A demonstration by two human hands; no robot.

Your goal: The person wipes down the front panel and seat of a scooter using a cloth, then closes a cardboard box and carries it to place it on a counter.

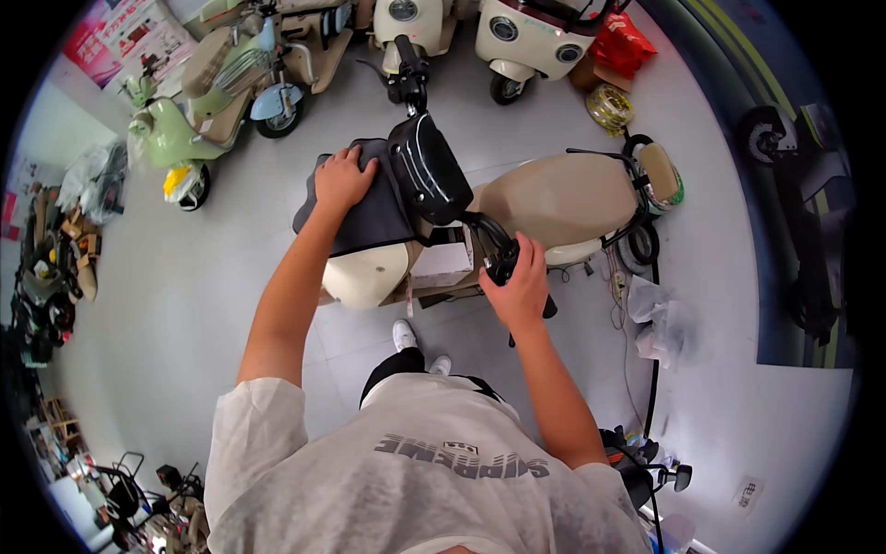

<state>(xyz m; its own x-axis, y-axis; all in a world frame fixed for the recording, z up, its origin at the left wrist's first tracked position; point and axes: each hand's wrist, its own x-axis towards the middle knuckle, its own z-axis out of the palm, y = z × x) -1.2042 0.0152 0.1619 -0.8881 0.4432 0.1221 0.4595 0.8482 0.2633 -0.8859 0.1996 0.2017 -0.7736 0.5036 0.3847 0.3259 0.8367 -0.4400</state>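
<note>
In the head view, a scooter with a cream front and a tan seat stands sideways before me. My left hand lies with fingers extended on a dark grey, soft-looking basket or bag at the scooter's front. My right hand is closed around the near handlebar by its black switch housing; part of the grip is hidden under the fingers. Between the two handlebar ends sits a glossy black headset cover. The far handlebar points away from me. A white box rests on the footboard.
Several other scooters, one pale green, stand at the back. A red plastic bag and a yellow tape roll lie at the back right. Cables and clear plastic bags are on the floor at right. Assorted parts line the left wall.
</note>
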